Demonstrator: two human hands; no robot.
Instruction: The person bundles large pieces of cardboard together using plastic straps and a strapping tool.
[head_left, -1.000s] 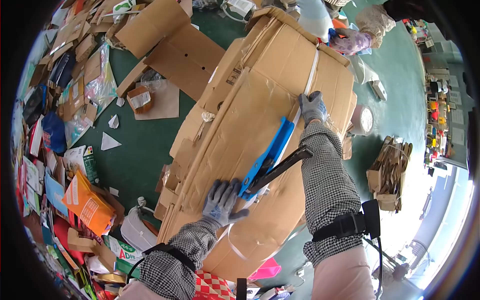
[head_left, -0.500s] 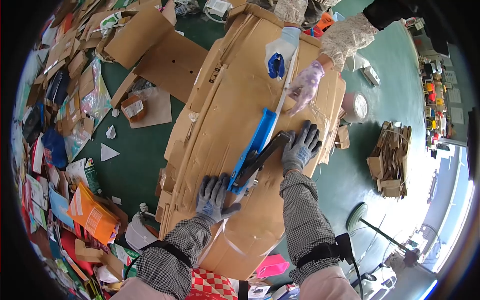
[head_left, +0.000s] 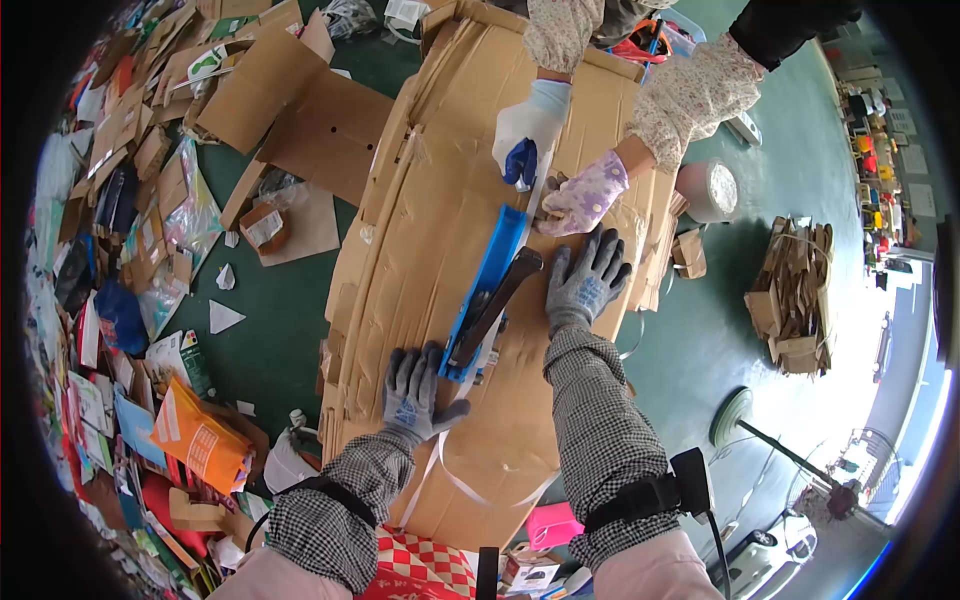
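Littered floor (head_left: 280, 310); on the cardboard bale (head_left: 440, 230) my right hand (head_left: 585, 280), spread flat like my left hand (head_left: 412, 395), ceded the strap (head_left: 541, 188) to a co-worker's gloves (head_left: 530, 120).

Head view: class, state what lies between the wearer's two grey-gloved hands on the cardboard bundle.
A blue strapping tool with a black lever lies between the left hand and right hand, on the cardboard bundle, as the head view shows.

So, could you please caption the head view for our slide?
Left hand and right hand flank a blue strapping tool on cardboard.
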